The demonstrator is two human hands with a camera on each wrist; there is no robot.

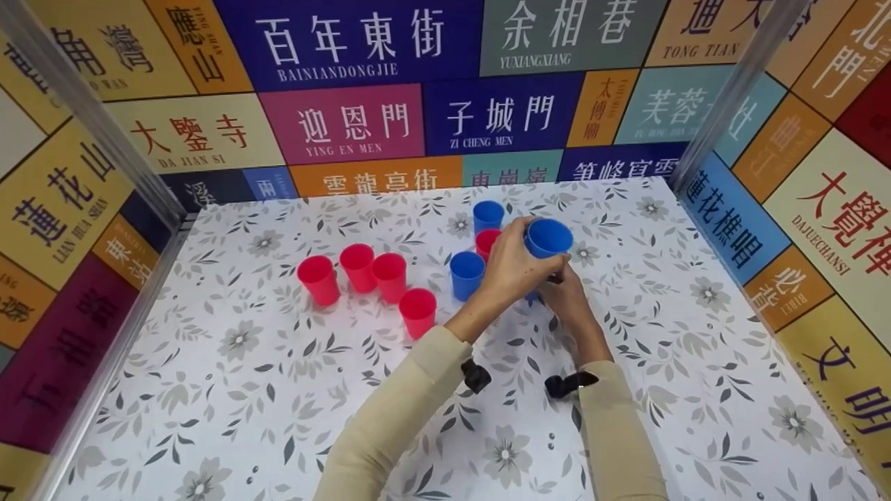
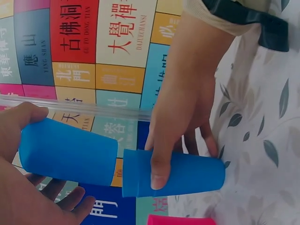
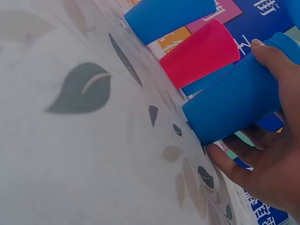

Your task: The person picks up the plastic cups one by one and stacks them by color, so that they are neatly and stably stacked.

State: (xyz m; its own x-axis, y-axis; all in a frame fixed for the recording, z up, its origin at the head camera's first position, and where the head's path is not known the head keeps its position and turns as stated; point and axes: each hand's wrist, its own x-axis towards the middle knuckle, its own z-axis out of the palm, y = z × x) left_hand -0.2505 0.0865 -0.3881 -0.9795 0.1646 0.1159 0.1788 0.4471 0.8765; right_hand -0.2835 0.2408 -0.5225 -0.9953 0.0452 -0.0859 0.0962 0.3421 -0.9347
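Note:
In the head view my left hand (image 1: pixel 518 261) holds a blue cup (image 1: pixel 550 240) upright, its mouth facing up. Thumb and fingers wrap its sides in the left wrist view. Directly beneath that cup, my right hand (image 1: pixel 569 299) grips a stack of nested blue cups (image 2: pixel 197 174), two rims showing at its top. The upper cup's base is close over these rims, with a small gap between. In the right wrist view the stack's base is down at the tabletop, and the right thumb and fingers (image 3: pixel 272 51) curl round its side.
Left of my hands stand a blue cup (image 1: pixel 467 277), a pink-red cup (image 1: pixel 487 241) partly hidden by the left hand, and another blue cup (image 1: pixel 489 217) behind. Several pink-red cups (image 1: pixel 390 278) stand further left on the flower-patterned tabletop (image 1: pixel 243 403). Printed panels (image 1: pixel 348 42) enclose the back and sides.

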